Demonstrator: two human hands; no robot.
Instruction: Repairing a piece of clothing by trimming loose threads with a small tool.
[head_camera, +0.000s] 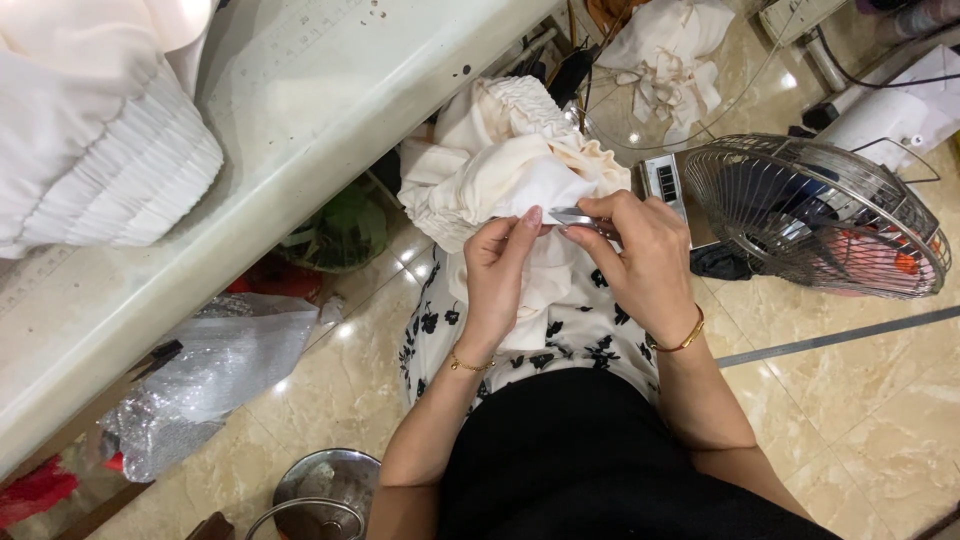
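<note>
The left hand pinches the soft cream ruffled cloth over the lap. The right hand is closed on small silver metal snips. The snips lie sideways, tips pointing left at the pinched cloth edge, touching it.

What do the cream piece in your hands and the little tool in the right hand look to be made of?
Cream garment: soft matte woven fabric, likely cotton, with tightly gathered smocking and limp folds. Small snips in the right hand: shiny grey metal, probably steel. The left hand pinches the fabric.
</note>
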